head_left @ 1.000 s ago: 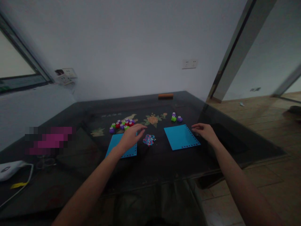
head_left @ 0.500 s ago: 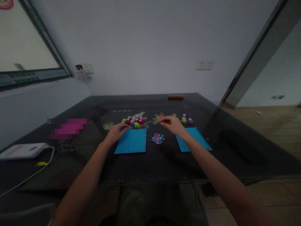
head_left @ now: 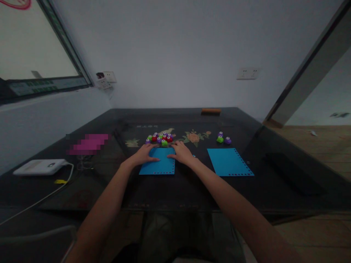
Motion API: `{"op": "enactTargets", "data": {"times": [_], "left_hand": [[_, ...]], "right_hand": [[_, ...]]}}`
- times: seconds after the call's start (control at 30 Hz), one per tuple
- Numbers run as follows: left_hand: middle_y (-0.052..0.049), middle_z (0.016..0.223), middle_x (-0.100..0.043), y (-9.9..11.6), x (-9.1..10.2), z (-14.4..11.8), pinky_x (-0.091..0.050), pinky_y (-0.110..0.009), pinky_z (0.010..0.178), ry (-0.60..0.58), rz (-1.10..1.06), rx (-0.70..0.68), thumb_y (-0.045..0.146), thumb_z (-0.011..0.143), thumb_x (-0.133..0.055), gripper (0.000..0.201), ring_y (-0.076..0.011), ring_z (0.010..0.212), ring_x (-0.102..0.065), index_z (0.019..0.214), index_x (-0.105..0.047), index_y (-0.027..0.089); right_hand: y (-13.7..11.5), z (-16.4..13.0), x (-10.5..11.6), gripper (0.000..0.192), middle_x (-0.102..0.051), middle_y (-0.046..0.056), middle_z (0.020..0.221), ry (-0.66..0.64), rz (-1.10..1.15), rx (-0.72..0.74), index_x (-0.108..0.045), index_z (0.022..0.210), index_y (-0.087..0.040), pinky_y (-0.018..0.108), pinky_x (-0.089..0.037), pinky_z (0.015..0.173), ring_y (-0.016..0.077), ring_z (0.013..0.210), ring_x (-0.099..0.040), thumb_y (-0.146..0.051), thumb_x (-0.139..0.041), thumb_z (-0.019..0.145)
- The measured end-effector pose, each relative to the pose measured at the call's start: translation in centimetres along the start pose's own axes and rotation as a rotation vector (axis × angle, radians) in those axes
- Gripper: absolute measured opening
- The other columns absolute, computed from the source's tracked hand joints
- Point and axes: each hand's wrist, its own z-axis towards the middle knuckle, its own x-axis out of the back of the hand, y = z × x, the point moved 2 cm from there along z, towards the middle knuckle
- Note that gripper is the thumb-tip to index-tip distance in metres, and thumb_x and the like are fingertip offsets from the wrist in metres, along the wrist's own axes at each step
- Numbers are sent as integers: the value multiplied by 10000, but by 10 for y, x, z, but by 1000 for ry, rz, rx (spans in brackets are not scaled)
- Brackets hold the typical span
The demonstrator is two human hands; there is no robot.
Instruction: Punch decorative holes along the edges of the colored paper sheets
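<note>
Pressing flat, both the left hand (head_left: 144, 155) and right hand (head_left: 182, 154) are lying open-palmed on the left blue hole-edged paper square (head_left: 159, 166), while the right blue punched paper square (head_left: 229, 162) is lying untouched toward the tabletop's right edge.

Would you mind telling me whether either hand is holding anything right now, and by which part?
Nothing is lifted: the left hand and right hand lie flat on the far corners of the left blue punched paper sheet.

Dim room, pale grey wall (head_left: 175, 47) with socket (head_left: 248, 73), window (head_left: 33, 44) at left, dark glass tabletop (head_left: 175, 190), wooden floor (head_left: 323, 146) at right
</note>
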Motion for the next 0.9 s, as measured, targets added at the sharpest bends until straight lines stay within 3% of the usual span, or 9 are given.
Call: {"op": "enactTargets", "data": {"times": [0.17, 0.9], "left_hand": [[-160, 1286, -456, -2, -2, 1, -327, -466, 997, -10, 56, 10, 616, 609, -650, 848, -353, 1194, -405, 1319, -464, 192], [-123, 1228, -448, 2, 1, -1, -338, -462, 982, 16, 41, -9, 598, 588, -673, 788, -331, 1153, -404, 1254, -495, 216]], "right_hand": [[1, -1, -7, 548, -517, 178, 1178, -23, -65, 7, -596, 1136, -108, 405, -423, 867, 303, 1097, -455, -517, -607, 771], [-5, -5, 1, 516, -509, 177, 1215, -15, -73, -26, -575, 1144, -127, 412, -428, 870, 299, 1130, -466, -469, -642, 763]]}}
